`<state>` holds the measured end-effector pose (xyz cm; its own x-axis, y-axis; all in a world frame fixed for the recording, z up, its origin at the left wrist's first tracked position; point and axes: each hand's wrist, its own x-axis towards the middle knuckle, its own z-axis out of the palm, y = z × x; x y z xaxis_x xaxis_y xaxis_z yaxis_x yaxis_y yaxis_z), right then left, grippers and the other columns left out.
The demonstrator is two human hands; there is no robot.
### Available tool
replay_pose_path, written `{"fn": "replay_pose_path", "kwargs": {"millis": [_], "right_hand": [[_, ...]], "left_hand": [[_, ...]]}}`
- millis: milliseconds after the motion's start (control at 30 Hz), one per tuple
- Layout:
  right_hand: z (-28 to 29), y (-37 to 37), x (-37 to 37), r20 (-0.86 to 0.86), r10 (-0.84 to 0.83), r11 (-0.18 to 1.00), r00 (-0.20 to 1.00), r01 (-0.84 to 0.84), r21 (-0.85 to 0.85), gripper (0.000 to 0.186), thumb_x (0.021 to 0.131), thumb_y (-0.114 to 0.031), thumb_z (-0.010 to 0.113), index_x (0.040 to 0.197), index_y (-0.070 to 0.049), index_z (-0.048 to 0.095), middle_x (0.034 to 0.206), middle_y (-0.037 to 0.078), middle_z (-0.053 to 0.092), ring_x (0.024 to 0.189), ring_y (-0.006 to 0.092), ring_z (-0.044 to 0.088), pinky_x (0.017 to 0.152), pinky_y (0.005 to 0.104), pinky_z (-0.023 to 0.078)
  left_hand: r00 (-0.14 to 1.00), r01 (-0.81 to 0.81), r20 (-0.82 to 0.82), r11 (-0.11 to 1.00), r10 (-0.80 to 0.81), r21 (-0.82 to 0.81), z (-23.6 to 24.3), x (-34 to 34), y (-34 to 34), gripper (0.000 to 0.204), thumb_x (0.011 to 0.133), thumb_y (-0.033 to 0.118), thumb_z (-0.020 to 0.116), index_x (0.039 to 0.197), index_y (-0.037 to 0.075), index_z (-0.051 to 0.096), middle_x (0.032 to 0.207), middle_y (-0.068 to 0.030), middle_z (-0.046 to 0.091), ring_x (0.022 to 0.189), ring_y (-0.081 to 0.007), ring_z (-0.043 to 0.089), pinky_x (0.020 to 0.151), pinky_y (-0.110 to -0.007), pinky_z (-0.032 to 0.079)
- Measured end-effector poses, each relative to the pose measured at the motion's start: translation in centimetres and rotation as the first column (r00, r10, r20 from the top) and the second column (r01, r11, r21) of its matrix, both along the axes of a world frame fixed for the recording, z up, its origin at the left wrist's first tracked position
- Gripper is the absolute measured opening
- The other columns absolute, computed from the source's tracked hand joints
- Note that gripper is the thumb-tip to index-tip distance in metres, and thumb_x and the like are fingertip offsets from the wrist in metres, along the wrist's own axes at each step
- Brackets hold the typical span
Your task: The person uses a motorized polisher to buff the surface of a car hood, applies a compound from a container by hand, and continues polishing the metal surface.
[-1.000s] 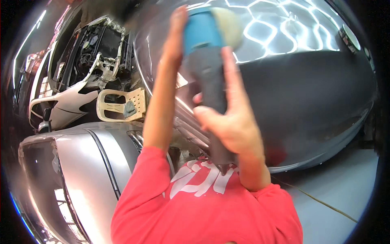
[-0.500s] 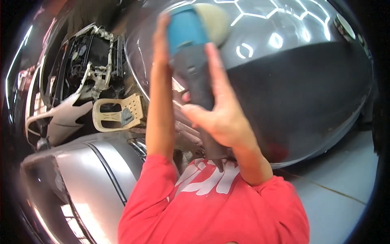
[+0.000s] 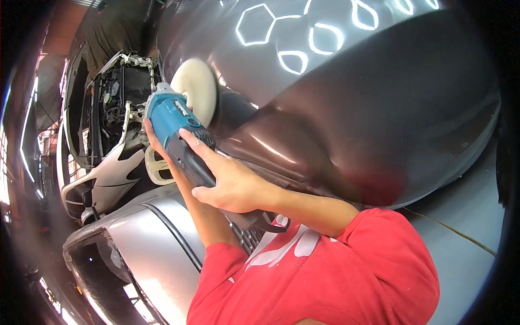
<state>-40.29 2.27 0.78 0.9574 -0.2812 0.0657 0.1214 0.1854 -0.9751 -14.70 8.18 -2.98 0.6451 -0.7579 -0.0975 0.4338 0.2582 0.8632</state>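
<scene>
A teal and black car polisher (image 3: 172, 115) is held slantwise across the middle left. Its round cream pad (image 3: 196, 93) stands almost on edge at the left side of a glossy dark car panel (image 3: 374, 108); whether they touch I cannot tell. My left hand (image 3: 155, 140) grips the teal housing from its left side, fingers partly hidden behind the tool. Wrapped over the black rear body is my right hand (image 3: 234, 183), forefinger stretched along the top. The tool's back end reaches down to my red shirt.
A silver car body part (image 3: 162, 233) lies close at lower left. Beyond it are a light fender (image 3: 103, 173), a beige plastic chair (image 3: 157, 165) partly behind my left arm, and a car's opened front end (image 3: 111, 103). A thin cord (image 3: 449, 227) runs along the grey floor at right.
Both hands have swung the polisher left and nearer to me, away from the panel's far middle. Its pad now shows more of its face, and the view has shifted.
</scene>
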Motion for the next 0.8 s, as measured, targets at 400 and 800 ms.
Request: {"fn": "replay_pose_path", "kwargs": {"millis": [400,800], "right_hand": [[2.4,-6.0,-5.4,0.297,-0.604,0.785,0.740,0.616,0.061,0.098,0.081,-0.011,0.063,0.162,-0.012,0.007,0.111,0.040,0.061,0.106,0.0550,0.062,0.095,0.0486,0.048],[2.7,-6.1,-6.0,0.282,-0.628,0.774,0.725,0.620,0.130,0.098,0.083,-0.009,0.064,0.162,-0.015,0.007,0.115,0.037,0.058,0.107,0.0508,0.059,0.095,0.0477,0.045]], "left_hand": [[0.885,0.449,0.129,0.893,-0.447,0.012,8.0,-11.2,-18.5,0.076,0.096,0.067,0.046,0.139,0.005,0.051,0.123,-0.0289,0.063,0.099,-0.0320,0.068,0.083,-0.039,0.058],[0.910,0.318,0.288,0.948,-0.298,-0.026,8.6,-11.5,-21.3,0.080,0.093,0.062,0.053,0.142,0.000,0.046,0.127,-0.0316,0.058,0.108,-0.0442,0.065,0.088,-0.053,0.059]]}}
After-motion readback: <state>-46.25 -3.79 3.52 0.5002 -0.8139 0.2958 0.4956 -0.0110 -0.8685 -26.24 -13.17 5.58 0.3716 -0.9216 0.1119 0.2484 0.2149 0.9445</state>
